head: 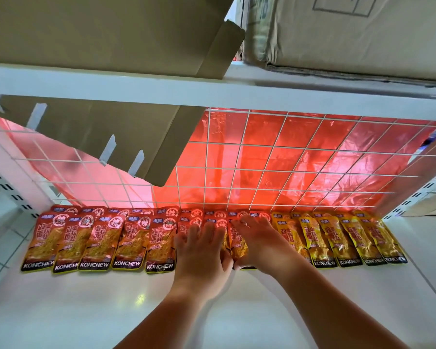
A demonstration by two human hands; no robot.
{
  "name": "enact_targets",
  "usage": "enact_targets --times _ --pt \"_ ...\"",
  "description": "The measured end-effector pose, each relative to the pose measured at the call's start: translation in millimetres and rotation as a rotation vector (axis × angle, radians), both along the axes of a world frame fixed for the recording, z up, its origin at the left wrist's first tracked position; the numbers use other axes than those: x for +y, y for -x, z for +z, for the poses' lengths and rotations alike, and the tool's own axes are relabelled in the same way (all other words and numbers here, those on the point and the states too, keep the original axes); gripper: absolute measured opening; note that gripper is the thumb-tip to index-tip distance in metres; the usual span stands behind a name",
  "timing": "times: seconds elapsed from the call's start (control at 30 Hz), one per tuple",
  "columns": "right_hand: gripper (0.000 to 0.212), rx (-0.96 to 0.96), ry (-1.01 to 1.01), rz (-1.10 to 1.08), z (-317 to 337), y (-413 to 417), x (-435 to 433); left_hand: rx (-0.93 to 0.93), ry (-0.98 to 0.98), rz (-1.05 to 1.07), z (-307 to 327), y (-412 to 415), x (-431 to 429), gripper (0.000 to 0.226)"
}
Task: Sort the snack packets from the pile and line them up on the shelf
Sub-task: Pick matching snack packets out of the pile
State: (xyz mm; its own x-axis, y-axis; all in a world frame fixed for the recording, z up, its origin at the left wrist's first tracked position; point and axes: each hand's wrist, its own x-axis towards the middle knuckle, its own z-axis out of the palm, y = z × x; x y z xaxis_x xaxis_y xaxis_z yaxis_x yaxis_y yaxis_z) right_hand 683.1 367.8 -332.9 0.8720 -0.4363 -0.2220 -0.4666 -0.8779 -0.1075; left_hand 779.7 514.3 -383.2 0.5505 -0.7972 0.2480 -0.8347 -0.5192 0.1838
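A row of snack packets lies flat on the white shelf [111, 311], tops toward the back grid. Red packets [101, 243] fill the left and middle, yellow packets [347, 243] the right. A second row of packet tops shows behind them. My left hand [202, 250] rests palm down on the middle red packets, fingers spread. My right hand [259, 243] lies just right of it, fingers curled over a red packet [238, 248] at the border with the yellow ones. Both hands hide the packets under them.
A white wire grid [287, 157] with red plastic film behind it closes the shelf's back. A cardboard flap [126, 137] hangs down at the upper left. Cardboard boxes [350, 34] stand on the shelf board [136, 94] above. Slotted uprights flank both sides.
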Motion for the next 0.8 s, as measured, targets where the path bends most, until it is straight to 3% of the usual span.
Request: enact_targets --times 0.2,0.53,0.8 --pt "0.104 -0.044 0.015 -0.007 2.7 3.8 3.3 0.004 0.017 0.010 -1.0 0.6 1.2 0.049" --pt "0.077 -0.213 0.044 -0.113 34.0 17.6 10.4 0.048 0.113 -0.038 12.2 1.1 10.7 0.051" --pt "0.049 -0.456 0.022 -0.163 94.4 47.0 7.8 0.083 0.401 -0.175 86.0 6.4 -12.5 0.046"
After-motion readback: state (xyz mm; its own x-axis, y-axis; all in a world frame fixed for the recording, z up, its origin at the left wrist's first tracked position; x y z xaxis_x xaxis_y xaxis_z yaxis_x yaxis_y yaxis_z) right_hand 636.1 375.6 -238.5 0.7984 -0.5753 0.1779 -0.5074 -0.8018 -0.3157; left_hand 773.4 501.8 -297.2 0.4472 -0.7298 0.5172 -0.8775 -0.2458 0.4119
